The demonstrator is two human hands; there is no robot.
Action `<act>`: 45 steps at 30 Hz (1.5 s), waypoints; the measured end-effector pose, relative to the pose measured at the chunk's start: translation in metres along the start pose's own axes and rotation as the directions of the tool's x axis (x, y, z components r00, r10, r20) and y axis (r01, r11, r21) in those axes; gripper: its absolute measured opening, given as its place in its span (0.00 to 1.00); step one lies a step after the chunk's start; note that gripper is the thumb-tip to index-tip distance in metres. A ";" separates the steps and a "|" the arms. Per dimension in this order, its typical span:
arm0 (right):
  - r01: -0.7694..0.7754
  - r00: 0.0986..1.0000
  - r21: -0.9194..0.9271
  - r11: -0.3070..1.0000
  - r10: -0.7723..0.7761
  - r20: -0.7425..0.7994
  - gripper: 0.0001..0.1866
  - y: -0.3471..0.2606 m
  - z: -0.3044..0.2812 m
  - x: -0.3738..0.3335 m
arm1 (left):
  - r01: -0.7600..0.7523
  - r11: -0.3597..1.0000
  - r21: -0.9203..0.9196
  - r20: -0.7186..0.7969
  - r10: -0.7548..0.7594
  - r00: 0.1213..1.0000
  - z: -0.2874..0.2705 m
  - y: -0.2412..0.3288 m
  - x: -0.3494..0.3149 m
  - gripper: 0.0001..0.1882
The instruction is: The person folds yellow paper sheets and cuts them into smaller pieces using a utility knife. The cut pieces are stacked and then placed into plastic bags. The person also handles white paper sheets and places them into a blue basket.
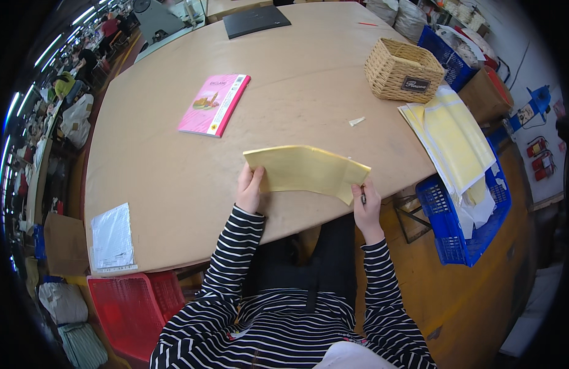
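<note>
L hand [249, 194] pinches the L end of a yellow sheet [306, 172], thumb on top; R hand [368, 206] grips the R end, w/ a small dark item [363, 198] at the fingers, too small to ID. Sheet is stretched betw. the 2 hands, slightly bowed, over the near edge of the tan desk [149, 166]; cloth or plastic, can't tell. Just beyond, approx. center: 1 small white scrap [356, 122]; far L of it, a pink softcover book [210, 104]. Far R on desk: wicker basket [389, 77], w/ yellow-and-white cloths [453, 141] next to it, hanging off the edge into a blue plastic crate [447, 246]. Near L corner: white plastic packet [112, 237], red plastic crate [121, 307] below. Far edge: black flat folder [257, 21].
</note>
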State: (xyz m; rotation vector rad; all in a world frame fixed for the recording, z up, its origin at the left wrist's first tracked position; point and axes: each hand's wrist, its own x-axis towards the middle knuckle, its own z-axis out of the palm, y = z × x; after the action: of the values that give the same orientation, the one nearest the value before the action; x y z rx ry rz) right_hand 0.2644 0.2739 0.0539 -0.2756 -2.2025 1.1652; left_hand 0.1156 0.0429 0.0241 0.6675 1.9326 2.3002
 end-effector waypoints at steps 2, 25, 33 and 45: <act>0.074 0.994 -0.043 0.996 -0.077 -0.074 0.04 -0.017 0.005 -0.002 | 0.011 0.998 0.064 -0.075 -0.006 0.997 0.014 0.011 0.000 0.15; -0.143 0.987 0.315 0.938 0.157 -0.019 0.18 -0.053 0.062 -0.014 | 0.133 0.959 -0.251 -0.018 -0.142 0.990 0.058 0.032 -0.030 0.14; -0.248 0.947 0.318 0.915 0.159 0.280 0.11 -0.018 0.043 0.002 | 0.200 0.965 -0.167 0.226 -0.160 0.961 0.029 0.006 -0.021 0.11; -0.214 0.975 0.126 0.969 0.203 0.095 0.14 -0.038 0.055 0.000 | 0.101 0.993 0.056 0.091 -0.106 0.990 0.037 0.000 -0.027 0.16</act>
State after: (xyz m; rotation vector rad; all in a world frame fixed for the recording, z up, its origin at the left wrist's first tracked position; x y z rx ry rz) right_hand 0.2349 0.2141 0.0615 -0.4173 -2.1918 1.4576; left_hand 0.1537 0.0683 0.0208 0.6510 1.9420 2.1266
